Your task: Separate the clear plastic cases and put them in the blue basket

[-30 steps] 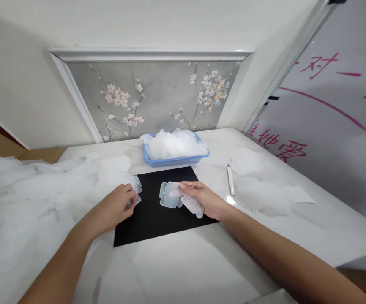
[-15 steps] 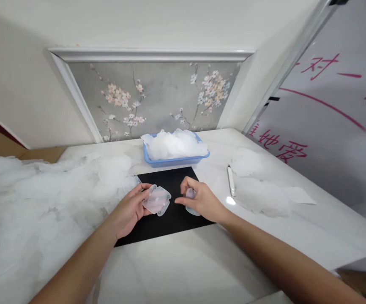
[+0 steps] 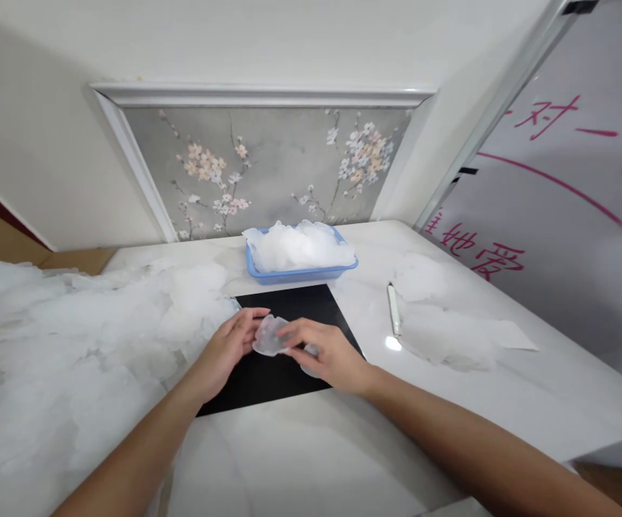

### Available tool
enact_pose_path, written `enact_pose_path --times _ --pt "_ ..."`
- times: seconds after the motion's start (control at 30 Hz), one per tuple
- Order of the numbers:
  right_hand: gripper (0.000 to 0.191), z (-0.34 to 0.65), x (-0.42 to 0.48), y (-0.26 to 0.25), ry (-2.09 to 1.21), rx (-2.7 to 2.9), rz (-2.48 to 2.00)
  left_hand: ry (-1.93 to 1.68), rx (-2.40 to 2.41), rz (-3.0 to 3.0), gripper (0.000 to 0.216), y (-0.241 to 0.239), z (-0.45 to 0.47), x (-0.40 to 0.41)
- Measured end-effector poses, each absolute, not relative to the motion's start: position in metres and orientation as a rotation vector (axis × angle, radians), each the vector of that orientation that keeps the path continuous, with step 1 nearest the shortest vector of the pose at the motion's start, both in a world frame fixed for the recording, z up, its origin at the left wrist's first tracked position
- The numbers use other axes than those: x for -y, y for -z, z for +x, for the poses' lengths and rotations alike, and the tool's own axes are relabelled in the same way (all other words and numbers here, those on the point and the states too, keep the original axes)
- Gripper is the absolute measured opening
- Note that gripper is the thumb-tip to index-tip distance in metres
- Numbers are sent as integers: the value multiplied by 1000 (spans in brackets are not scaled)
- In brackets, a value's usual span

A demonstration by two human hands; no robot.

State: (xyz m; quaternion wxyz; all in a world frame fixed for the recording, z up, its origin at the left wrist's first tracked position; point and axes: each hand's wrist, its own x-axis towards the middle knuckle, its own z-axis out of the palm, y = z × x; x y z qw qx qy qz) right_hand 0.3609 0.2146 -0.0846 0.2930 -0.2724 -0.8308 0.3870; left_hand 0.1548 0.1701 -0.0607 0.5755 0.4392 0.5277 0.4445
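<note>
Over a black mat [image 3: 268, 391], a thin translucent white piece [image 3: 268, 336] with a wavy edge lies between my hands. The fingers of my right hand [image 3: 335, 357] pinch its right side. A second translucent piece [image 3: 309, 361] shows under that hand's thumb, partly hidden by the palm. My left hand [image 3: 230, 350] is at the first piece's left edge, fingers loosely stretched and apart. Its fingertips are beside or just touching the edge; the thumb is hard to make out.
A blue basket [image 3: 303, 276] heaped with translucent white pieces stands behind the mat. A large pile of such pieces [image 3: 74, 373] covers the table's left side. To the right lie a white pen-like tool [image 3: 393, 309], more thin pieces [image 3: 445, 334] and a whiteboard [image 3: 574, 215] with red writing.
My right hand has moved left and now grips the first piece. My left hand's grasp on it has loosened, and the piece has tilted.
</note>
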Motion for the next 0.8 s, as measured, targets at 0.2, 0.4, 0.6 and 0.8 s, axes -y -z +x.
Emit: enact_pose_path --times 0.2,0.4,0.6,0.8 --pt "36 365 -224 76 -1768 1478 -1061 -1049 -1827 1736 18 85 118 -184" --pt "39 372 -234 71 -1978 1315 -1117 -1127 -1721 1638 6 81 114 -188" --pt "38 373 -235 73 -2001 1269 -1122 -1097 -1637 1534 14 63 147 -175" --pt "36 375 -235 75 -1782 1407 -1054 -1038 -1466 1115 32 68 159 -170"
